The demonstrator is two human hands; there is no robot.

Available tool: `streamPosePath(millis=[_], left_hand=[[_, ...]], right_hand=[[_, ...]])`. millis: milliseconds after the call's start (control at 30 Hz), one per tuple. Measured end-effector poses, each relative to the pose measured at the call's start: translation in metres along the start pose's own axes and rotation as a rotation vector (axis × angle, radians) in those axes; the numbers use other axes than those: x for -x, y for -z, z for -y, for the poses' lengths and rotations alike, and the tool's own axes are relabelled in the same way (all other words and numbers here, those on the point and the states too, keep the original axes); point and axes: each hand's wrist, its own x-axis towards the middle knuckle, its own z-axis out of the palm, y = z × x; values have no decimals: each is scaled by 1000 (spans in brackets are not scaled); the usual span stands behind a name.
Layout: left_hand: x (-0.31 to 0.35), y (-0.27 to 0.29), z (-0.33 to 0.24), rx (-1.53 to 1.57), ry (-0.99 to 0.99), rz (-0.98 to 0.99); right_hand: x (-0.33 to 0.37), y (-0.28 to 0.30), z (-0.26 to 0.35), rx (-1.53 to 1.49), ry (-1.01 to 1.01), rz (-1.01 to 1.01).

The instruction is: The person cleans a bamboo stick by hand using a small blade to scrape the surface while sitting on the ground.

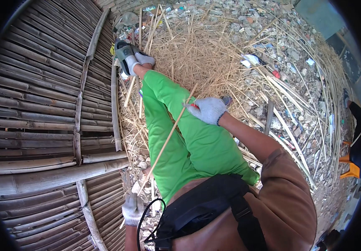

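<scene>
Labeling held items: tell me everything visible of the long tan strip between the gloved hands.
The long, thin tan strip looks like split bamboo, nearly straight. It slants over the bright green trousers, upper end away from the body. The white-gloved left hand grips it near its lower end, which pokes out below. Near the upper end, the white-gloved right hand holds a small red object at the strip; exact contact is unclear.

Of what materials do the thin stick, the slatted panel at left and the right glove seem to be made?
Thin stick: probably split bamboo or wood, matte, evenly pale tan.
Slatted panel: most likely bamboo, weathered grey-brown, with node-like rings on some poles.
Right glove: apparently knitted fabric, whitish and dull, closely following the hand.
</scene>
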Motion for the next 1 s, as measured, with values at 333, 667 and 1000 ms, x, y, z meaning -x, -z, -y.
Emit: streamPosePath(millis=[333, 667, 1000], left_hand=[[86, -20, 70, -106, 8, -80], [132, -29, 98, -74, 45, -71], [-74, -59, -58, 374, 188, 100]], right_hand=[[6, -3, 4, 3, 17, -65], [-10, 55, -74, -114, -429, -227], [9, 39, -64, -299, -406, -341]])
